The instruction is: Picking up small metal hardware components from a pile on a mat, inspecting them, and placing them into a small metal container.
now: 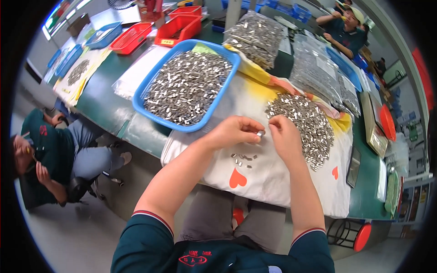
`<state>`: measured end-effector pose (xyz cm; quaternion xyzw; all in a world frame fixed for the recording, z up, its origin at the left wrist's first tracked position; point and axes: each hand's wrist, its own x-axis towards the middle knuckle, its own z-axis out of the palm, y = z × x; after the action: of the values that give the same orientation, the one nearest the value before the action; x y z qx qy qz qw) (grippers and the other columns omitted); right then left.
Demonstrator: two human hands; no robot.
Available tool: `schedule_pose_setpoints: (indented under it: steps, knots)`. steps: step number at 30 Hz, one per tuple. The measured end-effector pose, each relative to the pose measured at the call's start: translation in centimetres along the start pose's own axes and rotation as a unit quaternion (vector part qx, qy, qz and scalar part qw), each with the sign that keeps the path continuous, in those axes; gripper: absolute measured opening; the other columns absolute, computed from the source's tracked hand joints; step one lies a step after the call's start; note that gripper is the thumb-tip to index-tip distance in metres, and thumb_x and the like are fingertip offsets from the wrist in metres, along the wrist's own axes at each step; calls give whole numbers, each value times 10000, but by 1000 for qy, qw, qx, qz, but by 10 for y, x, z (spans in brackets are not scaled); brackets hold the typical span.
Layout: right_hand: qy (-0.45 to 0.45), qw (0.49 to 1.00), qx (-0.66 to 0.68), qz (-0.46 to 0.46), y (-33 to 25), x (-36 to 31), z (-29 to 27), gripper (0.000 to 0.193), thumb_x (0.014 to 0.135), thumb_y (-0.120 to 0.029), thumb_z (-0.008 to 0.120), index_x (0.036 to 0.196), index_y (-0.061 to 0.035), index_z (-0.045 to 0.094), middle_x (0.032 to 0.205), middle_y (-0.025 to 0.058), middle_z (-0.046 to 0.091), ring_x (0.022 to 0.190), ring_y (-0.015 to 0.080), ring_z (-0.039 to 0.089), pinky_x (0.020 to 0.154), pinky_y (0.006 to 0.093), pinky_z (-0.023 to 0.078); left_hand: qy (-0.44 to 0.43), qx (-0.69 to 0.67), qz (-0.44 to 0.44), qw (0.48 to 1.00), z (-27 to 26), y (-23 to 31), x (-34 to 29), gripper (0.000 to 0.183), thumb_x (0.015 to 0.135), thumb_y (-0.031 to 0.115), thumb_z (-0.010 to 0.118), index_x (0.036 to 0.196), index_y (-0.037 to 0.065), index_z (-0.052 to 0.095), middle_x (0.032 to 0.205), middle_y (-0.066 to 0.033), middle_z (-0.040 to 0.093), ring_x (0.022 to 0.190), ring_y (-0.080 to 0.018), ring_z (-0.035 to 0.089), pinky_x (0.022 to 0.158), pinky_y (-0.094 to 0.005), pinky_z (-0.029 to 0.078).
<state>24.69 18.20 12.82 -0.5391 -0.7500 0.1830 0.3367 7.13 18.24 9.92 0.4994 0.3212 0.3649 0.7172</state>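
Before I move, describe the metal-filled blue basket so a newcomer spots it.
On the green table, find the white cloth. At its far-left corner, beyond the left hand, stands the blue plastic basket. Heaped with silvery metal pieces, it sits nearer that hand than the other blue baskets.

Bright, mostly even light; blown-out strips (pixel 46 32) past far left corner of table (pixel 102 95). Pale sheen near table's left edge. Metal pieces (pixel 186 86) glinting. Fisheye bends table edges, blackens corners; far background soft.

Over the white cloth (pixel 248 103), a passage runs between the blue basket (pixel 182 127) and the metal-piece heap (pixel 304 129); a bulging clear bag (pixel 255 36) blocks its far end.
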Motion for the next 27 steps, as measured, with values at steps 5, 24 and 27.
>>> schedule_pose_setpoints:
  steps: [5,24,27]
  knots:
    - [-39,983,175,29,-10,-7,3,71,734,-38,558,799,-10,568,740,40,578,644,120,523,600,237,419,18,-29,18,999,-6,4,2,303,739,9,596,1030,-35,526,918,-74,583,800,-120,570,717,-243,479]
    - [-35,999,22,-21,-6,-14,15,77,690,11,568,752,15,524,714,86,530,665,204,498,637,297,409,57,23,126,990,-8,-17,9,314,639,32,695,931,-21,592,793,-77,616,683,-120,584,597,-235,499]
    - [-45,998,40,0,-2,-12,12,82,688,11,572,754,16,524,727,86,533,670,208,502,636,294,412,52,31,140,988,-7,-19,13,310,637,33,695,926,-17,596,781,-76,618,677,-118,585,589,-234,498]
